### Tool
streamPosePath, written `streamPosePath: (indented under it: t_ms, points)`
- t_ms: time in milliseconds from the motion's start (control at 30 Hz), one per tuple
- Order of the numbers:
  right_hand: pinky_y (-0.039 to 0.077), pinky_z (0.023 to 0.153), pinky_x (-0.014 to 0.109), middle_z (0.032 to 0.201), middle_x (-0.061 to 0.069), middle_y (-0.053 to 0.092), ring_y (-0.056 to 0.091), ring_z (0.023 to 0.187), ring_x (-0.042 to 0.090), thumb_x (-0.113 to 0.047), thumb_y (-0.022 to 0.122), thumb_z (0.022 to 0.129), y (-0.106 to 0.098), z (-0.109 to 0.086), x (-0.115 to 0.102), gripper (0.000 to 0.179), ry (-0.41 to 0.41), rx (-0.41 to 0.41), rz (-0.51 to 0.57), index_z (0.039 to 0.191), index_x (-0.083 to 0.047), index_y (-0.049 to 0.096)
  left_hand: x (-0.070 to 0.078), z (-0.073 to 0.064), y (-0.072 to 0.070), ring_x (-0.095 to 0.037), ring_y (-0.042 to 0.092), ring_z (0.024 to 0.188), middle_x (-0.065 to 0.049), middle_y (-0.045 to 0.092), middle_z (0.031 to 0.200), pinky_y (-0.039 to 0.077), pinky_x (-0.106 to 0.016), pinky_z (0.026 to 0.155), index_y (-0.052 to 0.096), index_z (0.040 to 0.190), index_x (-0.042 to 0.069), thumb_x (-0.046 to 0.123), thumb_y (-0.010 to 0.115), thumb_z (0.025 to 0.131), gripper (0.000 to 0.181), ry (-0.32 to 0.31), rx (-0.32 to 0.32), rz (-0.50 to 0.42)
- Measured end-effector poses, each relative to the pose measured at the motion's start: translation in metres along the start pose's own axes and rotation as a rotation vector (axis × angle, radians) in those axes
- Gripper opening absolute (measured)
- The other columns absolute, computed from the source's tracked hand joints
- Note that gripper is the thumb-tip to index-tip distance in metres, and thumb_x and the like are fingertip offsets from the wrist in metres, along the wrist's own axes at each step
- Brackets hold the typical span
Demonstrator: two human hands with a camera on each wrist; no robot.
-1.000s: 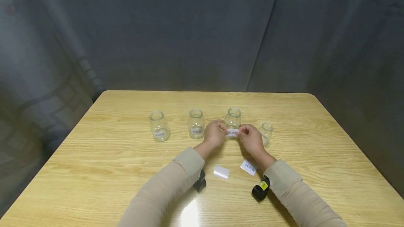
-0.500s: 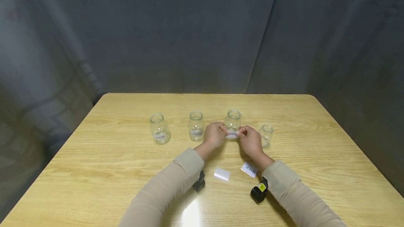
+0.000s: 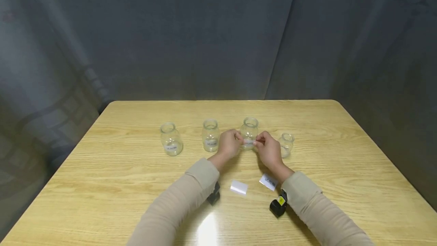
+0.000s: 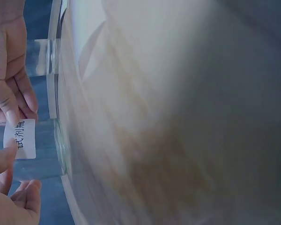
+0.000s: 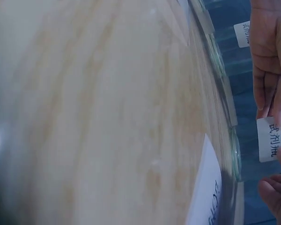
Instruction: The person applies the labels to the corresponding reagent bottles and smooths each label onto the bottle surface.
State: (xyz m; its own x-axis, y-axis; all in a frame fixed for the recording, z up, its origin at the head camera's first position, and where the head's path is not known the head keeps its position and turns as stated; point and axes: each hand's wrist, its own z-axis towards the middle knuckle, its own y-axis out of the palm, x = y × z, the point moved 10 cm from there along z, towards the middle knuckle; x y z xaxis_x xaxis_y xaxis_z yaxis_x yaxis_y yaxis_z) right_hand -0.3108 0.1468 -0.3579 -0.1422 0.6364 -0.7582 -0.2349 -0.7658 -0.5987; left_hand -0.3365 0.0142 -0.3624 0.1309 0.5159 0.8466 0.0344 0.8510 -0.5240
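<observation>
Across the table stand several clear glass jars. My left hand (image 3: 229,145) and right hand (image 3: 269,150) meet at the third jar (image 3: 250,123) from the left. Between them is a white label (image 4: 25,140) with black handwritten characters, lying against or just in front of the jar's side. Each hand pinches one end of it, thumb on the written face. In the right wrist view the label (image 5: 267,140) is partly covered by the thumbs. Labels show on the first jar (image 3: 171,137) and second jar (image 3: 210,134).
A smaller jar (image 3: 286,145) stands behind my right hand, partly hidden. Nearer on the wooden table (image 3: 112,185) lie a blank white slip (image 3: 238,187) and a written slip (image 3: 268,182). A black wrist device (image 3: 278,206) hangs below my right cuff. Grey curtain rises behind.
Both hands have stayed at the third jar with the label between them. My right fingertips have shifted slightly along their end, and the label now shows less clearly in the head view.
</observation>
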Motion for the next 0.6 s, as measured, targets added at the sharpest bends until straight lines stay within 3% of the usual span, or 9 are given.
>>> streamPosePath:
  t_ms: [133, 233, 367, 500, 600]
  points:
    - [0.050, 0.067, 0.032, 0.094, 0.021, 0.060, 0.059, 0.084, 0.029, -0.001, 0.059, 0.079, 0.003, 0.001, 0.000, 0.036, 0.010, -0.048, 0.033, 0.111, 0.002, 0.045, -0.001, 0.002, -0.002, -0.023, 0.057, 0.088, -0.010, 0.059, 0.099, 0.048, -0.022, 0.067, 0.053, 0.076, 0.004, 0.007, 0.070, 0.068, 0.019, -0.006, -0.012, -0.018]
    - [0.049, 0.070, 0.032, 0.094, 0.021, 0.059, 0.058, 0.084, 0.029, -0.001, 0.062, 0.076, 0.004, 0.003, -0.002, 0.055, 0.003, -0.076, 0.023, 0.125, 0.001, 0.037, 0.002, 0.003, -0.002, -0.022, 0.058, 0.086, -0.011, 0.058, 0.099, 0.048, -0.024, 0.069, 0.051, 0.099, 0.002, 0.007, 0.070, 0.067, 0.037, 0.032, -0.030, 0.001]
    - [0.047, 0.074, 0.035, 0.094, 0.020, 0.057, 0.056, 0.086, 0.030, -0.003, 0.065, 0.074, 0.006, 0.006, -0.004, 0.064, -0.031, -0.110, -0.009, 0.129, 0.000, 0.033, 0.008, 0.002, 0.000, -0.022, 0.055, 0.094, -0.012, 0.057, 0.103, 0.046, -0.027, 0.079, 0.042, 0.124, 0.005, 0.014, 0.069, 0.070, 0.061, 0.105, -0.062, 0.100]
    - [0.045, 0.079, 0.039, 0.104, 0.024, 0.054, 0.054, 0.094, 0.034, -0.005, 0.065, 0.074, 0.009, 0.007, -0.002, 0.063, -0.032, -0.157, 0.005, 0.129, -0.002, 0.033, 0.009, 0.001, 0.003, -0.022, 0.054, 0.095, -0.012, 0.056, 0.107, 0.045, -0.028, 0.079, 0.042, 0.125, 0.006, 0.019, 0.067, 0.072, 0.060, 0.136, -0.085, 0.165]
    - [0.045, 0.078, 0.039, 0.107, 0.027, 0.052, 0.053, 0.095, 0.035, -0.005, 0.065, 0.074, 0.010, 0.009, -0.001, 0.061, -0.035, -0.185, 0.017, 0.127, -0.002, 0.035, 0.008, 0.002, 0.006, -0.023, 0.053, 0.098, -0.013, 0.054, 0.111, 0.044, -0.029, 0.081, 0.040, 0.125, 0.007, 0.019, 0.066, 0.073, 0.059, 0.131, -0.119, 0.163]
